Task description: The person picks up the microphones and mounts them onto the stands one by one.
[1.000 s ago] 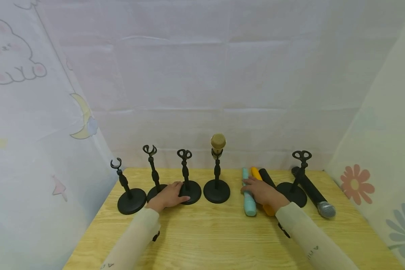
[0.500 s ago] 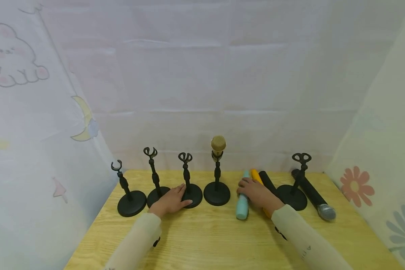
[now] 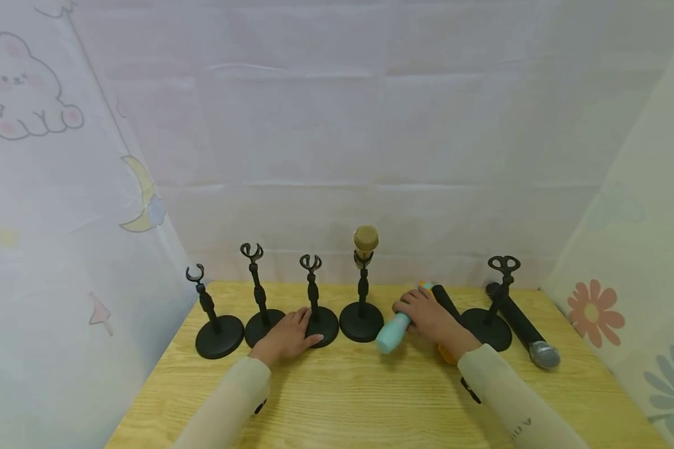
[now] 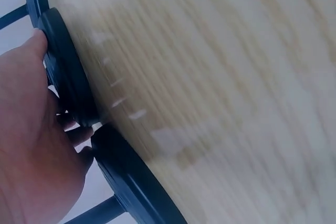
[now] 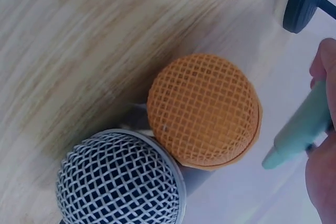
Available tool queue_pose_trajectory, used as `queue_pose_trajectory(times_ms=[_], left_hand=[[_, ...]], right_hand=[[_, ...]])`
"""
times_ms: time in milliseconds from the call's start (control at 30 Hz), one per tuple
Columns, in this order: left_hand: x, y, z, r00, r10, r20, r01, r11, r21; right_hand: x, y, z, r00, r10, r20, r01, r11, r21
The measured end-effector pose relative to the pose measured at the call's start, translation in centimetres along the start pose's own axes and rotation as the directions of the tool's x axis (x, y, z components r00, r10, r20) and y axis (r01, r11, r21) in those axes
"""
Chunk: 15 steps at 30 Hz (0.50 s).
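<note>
In the head view my right hand (image 3: 429, 318) grips a teal microphone (image 3: 393, 333), its wide end pointing toward me and to the left. The right wrist view shows this teal microphone (image 5: 302, 129) tilted, above the other microphones. My left hand (image 3: 286, 337) rests on the round black base of the third microphone stand (image 3: 321, 327), fingers reaching across it and thumb near its front edge. From the left wrist, the hand (image 4: 37, 129) meets the base (image 4: 68, 72) at its side. The third stand's clip (image 3: 311, 262) holds nothing.
A gold microphone (image 3: 366, 240) sits in the fourth stand (image 3: 362, 321). Two more stands are at left, one (image 3: 490, 327) at right. Beside my right hand lie an orange microphone (image 3: 447, 355) and a black one (image 3: 445, 299); a black-and-silver microphone (image 3: 519, 321) lies farther right.
The teal microphone has come away from beside the orange one, swung its wide end leftward and tilted up in my right hand. My left hand stays on the stand base.
</note>
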<state>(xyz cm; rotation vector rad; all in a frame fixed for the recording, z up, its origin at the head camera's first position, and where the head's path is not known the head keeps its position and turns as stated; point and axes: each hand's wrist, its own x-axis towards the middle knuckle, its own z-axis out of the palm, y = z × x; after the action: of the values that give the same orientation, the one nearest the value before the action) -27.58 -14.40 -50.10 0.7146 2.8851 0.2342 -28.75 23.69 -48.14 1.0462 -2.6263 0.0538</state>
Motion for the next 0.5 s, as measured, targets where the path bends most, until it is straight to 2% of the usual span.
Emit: queue_pose_trajectory(times_ms=[200,500], left_hand=[[-0.12,0.13,0.48,1.000,-0.005,0.018,0.004,1.000,0.029],[-0.51,0.21,0.98,1.000,0.011,0.022,-0.013,0.997,0.078]], right_hand=[[-0.16,0.16,-0.30,0.998,0.015,-0.069,-0.012,0.999,0.033],[-0.09,-0.47,-0.72,0.999,0.033,-0.011,-0.032,0.992,0.120]])
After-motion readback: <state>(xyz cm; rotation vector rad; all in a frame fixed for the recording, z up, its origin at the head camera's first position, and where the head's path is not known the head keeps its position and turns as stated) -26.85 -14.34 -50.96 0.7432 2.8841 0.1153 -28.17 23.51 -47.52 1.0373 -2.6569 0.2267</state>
